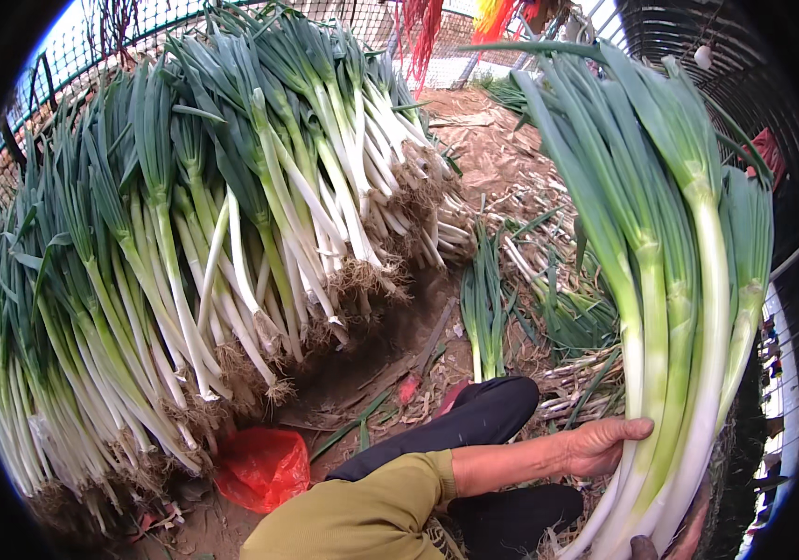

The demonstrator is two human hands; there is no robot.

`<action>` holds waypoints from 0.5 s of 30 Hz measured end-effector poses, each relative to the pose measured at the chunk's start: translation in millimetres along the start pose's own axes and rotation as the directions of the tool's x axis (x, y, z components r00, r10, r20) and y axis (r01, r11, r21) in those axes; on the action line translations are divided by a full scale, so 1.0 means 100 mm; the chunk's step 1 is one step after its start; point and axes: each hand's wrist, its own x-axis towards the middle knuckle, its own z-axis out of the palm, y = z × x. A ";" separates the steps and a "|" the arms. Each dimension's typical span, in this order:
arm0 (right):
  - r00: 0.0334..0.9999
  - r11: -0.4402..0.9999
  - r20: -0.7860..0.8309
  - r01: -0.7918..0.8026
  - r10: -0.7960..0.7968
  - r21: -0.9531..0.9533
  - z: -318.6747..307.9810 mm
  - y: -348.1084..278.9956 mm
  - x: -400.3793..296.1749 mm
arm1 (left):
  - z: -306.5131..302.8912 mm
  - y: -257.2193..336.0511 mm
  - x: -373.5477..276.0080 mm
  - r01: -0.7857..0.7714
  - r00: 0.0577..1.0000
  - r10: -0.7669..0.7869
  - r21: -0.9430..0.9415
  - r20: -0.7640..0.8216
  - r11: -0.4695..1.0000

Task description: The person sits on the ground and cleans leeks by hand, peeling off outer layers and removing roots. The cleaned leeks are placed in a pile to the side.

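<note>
A bundle of several long green onions (658, 315) stands before me on the right, leaves up and white stalks down. My left hand (602, 444), at the end of a yellow-green sleeve, grips the bundle around its white stalks. Lower down, my right hand (644, 548) is mostly hidden behind and below the stalks; a dark fingertip shows in front of them near the bottom rim. The bundle's root ends reach the picture's lower edge, where a few pale roots show.
A long heap of green onions (231, 231) with soil-covered roots leans along a mesh fence on the left. A red plastic bag (264, 469) lies on the soil. Loose onions (485, 308) and trimmings (574, 385) lie beyond my bent legs (441, 427).
</note>
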 end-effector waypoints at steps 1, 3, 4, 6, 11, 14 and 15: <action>0.998 0.998 0.000 0.067 -0.067 0.009 0.02 -0.10 0.06 | 0.23 0.21 0.00 0.003 1.000 -0.005 0.087 0.023 0.996; 0.981 0.977 0.013 0.192 -0.194 0.089 0.06 -0.24 0.46 | 0.60 0.68 -0.02 -0.078 0.994 0.099 0.309 -0.055 0.948; 0.945 0.917 -0.044 0.325 -0.324 0.232 0.16 -0.37 0.64 | 0.83 0.89 -0.01 -0.133 0.982 0.177 0.419 -0.068 0.898; 0.878 0.777 -0.073 0.455 -0.473 0.435 0.46 -0.72 1.15 | 1.25 1.36 -0.09 -0.209 0.940 0.331 0.617 -0.088 0.758; 0.755 0.689 0.262 0.324 -0.601 0.648 1.84 -1.51 2.65 | 1.68 2.91 -1.27 -0.169 0.527 0.847 0.969 -0.068 0.182; 0.771 0.839 0.351 0.424 -0.532 0.340 3.39 -1.23 3.06 | 1.57 3.61 -2.25 0.479 -0.080 0.997 0.876 -0.022 0.058; 0.687 0.834 0.473 0.475 -0.551 0.281 3.64 -1.19 2.86 | 1.41 4.04 -3.06 0.827 -0.065 0.896 0.526 0.439 -0.198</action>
